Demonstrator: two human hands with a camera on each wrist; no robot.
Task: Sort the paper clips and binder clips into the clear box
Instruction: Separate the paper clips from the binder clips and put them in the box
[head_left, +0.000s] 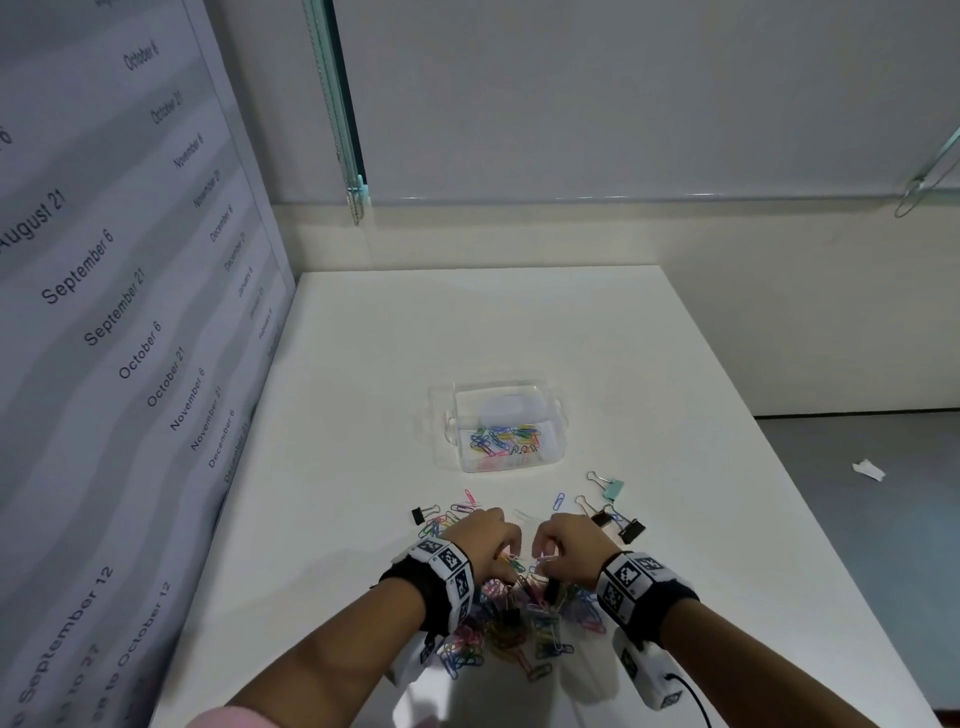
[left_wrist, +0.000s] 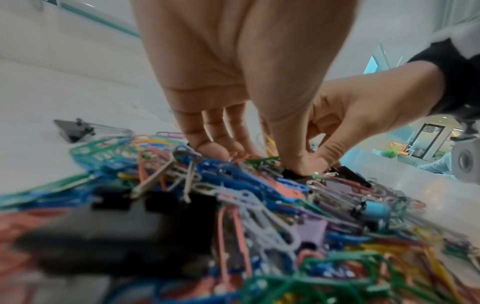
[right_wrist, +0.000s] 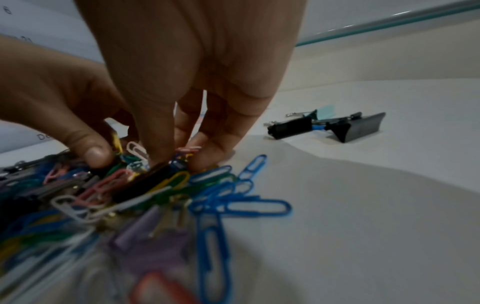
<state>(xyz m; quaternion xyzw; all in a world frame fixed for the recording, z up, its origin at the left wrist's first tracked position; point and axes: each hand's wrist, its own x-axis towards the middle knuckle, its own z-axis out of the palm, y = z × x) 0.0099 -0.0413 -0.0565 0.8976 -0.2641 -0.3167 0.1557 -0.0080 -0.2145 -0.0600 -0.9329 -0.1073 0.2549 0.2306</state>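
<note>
Paper clips and binder clips (head_left: 519, 618) lie heaped on the white table (head_left: 675, 597) nearer the person than the clear box (head_left: 498, 426), which holds some paper clips. Left hand (head_left: 480, 543) and right hand (head_left: 569, 545) meet over the heap, fingertips curled down into it; what each pinches cannot be told.

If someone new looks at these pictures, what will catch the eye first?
Most likely the heap of coloured clips at the near edge of the white table, with the left hand and right hand digging into it. Behind it stands the clear box, already holding paper clips.
</note>
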